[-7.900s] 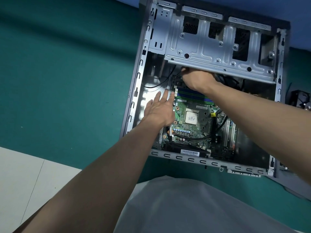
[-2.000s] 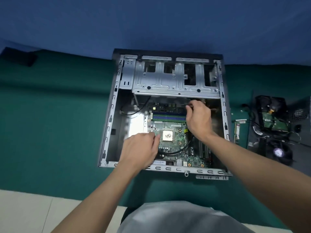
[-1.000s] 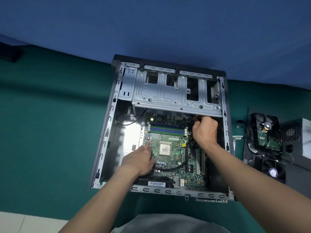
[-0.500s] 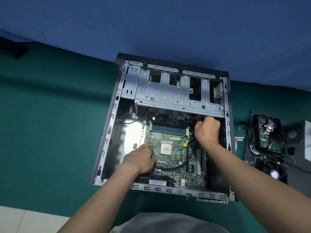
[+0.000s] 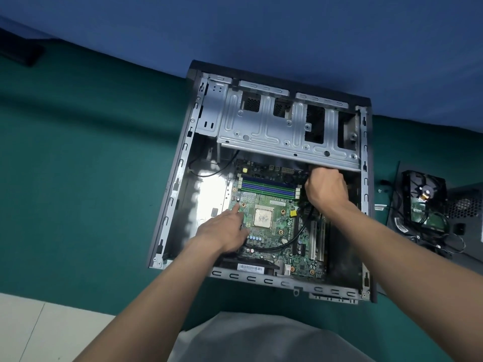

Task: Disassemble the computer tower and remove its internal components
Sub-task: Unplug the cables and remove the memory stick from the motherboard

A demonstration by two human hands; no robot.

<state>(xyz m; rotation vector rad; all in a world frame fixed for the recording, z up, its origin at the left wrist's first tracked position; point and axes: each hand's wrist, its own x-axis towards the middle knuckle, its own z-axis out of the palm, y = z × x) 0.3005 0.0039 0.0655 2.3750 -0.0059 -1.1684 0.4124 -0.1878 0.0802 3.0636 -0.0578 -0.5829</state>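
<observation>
My right fingers are curled tight, tucked under the lip of the drive cage in the upper right of the tower. They seem to grip a dark connector, though my right hand hides most of it. My left fingers are relaxed and hold nothing, the forefinger straight and pressing the board near its left edge, the left hand steadying it.

The board lies flat in the tower at mid-frame. The side panel is off and the cooler is gone, since the CPU shows bare. A hard drive and a grey box, probably the power supply, already lie on the green cloth at the right edge.

Left to do, I judge: the memory sticks are still seated, a black cable loops across the board, and the board itself has yet to come out. More than half done.
</observation>
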